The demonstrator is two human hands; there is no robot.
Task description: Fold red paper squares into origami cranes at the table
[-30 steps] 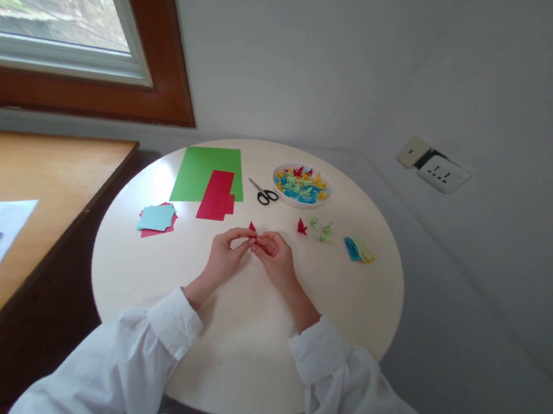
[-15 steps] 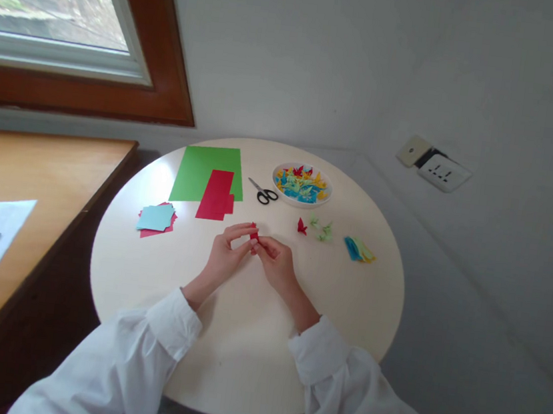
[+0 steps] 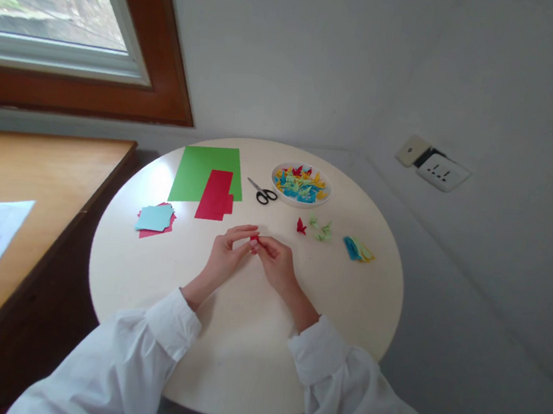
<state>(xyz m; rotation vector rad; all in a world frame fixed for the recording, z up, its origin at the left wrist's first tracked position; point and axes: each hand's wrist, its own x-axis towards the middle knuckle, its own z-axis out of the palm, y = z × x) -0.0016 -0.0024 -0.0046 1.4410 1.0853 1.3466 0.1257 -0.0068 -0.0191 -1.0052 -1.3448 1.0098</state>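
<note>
Both hands meet over the middle of the round white table [image 3: 237, 363], pinching one small folded red paper [image 3: 254, 237]. My left hand [image 3: 227, 249] holds it from the left with thumb and fingers closed. From the right, my right hand [image 3: 274, 260] grips the same paper with thumb and forefinger. Fingers cover most of the paper, so its folded shape is hidden. Just beyond my right hand stand a red paper crane [image 3: 301, 226] and several pale green folded papers [image 3: 323, 230].
Black-handled scissors [image 3: 264, 195] lie beside a white bowl [image 3: 299, 204] of coloured folded papers. Red sheets [image 3: 215, 194] overlap a green sheet [image 3: 195, 170]. Light blue squares [image 3: 155, 217] are stacked at left; folded blue and yellow papers [image 3: 358, 249] lie at right. A wooden desk [image 3: 59, 173] adjoins.
Less of the red paper shows above my fingertips now; it looks folded down or turned between them. Both hands keep nearly the same place.
</note>
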